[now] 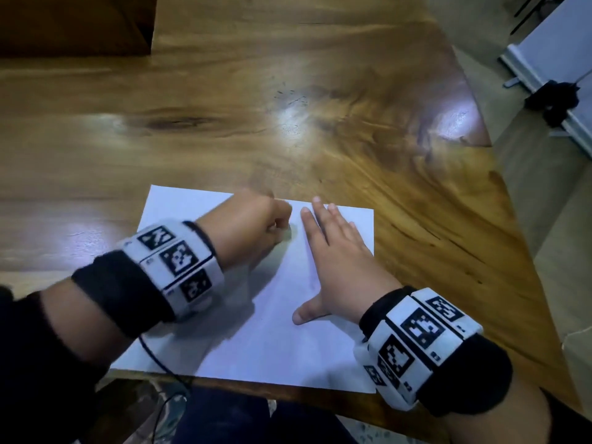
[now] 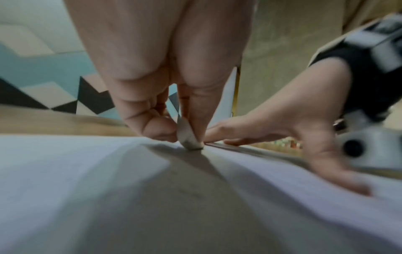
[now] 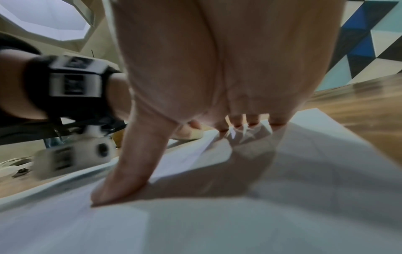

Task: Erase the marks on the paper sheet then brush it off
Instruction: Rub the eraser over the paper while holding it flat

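Note:
A white paper sheet (image 1: 262, 334) lies on the wooden table (image 1: 224, 129) near its front edge. My left hand (image 1: 256, 225) is over the sheet's far middle, with its fingers curled. In the left wrist view it pinches a small white eraser (image 2: 188, 137) whose lower end touches the paper (image 2: 87, 171). My right hand (image 1: 333, 251) lies flat on the right half of the sheet, fingers straight and spread, thumb out to the left. The right wrist view shows the thumb (image 3: 121, 180) and the fingertips pressing on the paper (image 3: 304, 163). Faint grey traces show on the sheet between the hands.
A dark wooden box (image 1: 73, 24) stands at the table's far left. The table's right edge runs diagonally close beside the sheet. Beyond it, on the floor, are a white board and a black stand (image 1: 557, 100). A thin black cable (image 1: 160, 363) hangs from my left wrist.

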